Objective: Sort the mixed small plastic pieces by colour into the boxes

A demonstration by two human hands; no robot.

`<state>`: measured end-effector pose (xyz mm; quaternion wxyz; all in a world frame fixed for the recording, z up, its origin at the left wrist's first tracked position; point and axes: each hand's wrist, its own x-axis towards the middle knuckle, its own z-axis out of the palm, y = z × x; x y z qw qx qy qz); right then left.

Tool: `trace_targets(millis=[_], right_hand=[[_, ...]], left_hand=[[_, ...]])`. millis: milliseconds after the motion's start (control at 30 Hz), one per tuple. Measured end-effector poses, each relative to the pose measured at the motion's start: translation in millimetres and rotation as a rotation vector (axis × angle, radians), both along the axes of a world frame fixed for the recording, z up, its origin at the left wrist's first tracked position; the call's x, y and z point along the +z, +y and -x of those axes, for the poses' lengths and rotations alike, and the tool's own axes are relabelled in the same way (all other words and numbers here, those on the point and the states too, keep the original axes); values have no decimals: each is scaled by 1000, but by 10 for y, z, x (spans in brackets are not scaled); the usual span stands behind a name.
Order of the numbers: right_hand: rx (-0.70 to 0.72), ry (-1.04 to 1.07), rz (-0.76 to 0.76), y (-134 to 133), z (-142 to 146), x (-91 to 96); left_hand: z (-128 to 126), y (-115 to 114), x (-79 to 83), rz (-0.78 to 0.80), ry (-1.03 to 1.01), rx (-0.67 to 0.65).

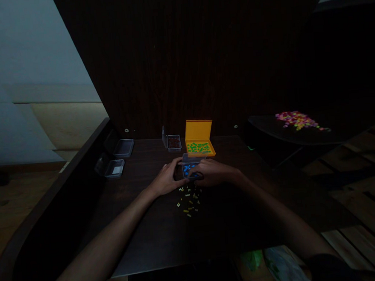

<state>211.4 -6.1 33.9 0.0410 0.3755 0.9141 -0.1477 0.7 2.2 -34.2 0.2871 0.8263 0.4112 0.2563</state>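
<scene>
A clear plastic box (pixel 185 161) with small blue pieces (pixel 189 169) in it stands on the dark table. My left hand (pixel 168 179) grips its left side, thumb at the near edge and fingers at the far corner. My right hand (pixel 213 172) reaches over the box from the right, its fingers bent down among the blue pieces. Those fingertips look closed, but what is between them is too dark to make out. Small yellow and whitish pieces (pixel 189 202) lie scattered on the table just in front of the box.
Behind the box sits an open yellow case (pixel 199 130) of green pieces. Left of it is a clear box (pixel 174 143) of brown pieces. Two more clear boxes (pixel 124 148) (pixel 115 168) line the left side panel. Colourful pieces (pixel 298 120) are heaped on a side shelf (pixel 266 128).
</scene>
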Motion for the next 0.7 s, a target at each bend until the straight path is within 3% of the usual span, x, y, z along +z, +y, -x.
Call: trace_targets(millis=[333, 700], right_hand=[[-103, -57, -3, 18, -272, 93], [-63, -17, 13, 11, -329, -31]], left_hand=[[0, -6, -7, 8, 10, 17], [5, -8, -5, -6, 16, 20]])
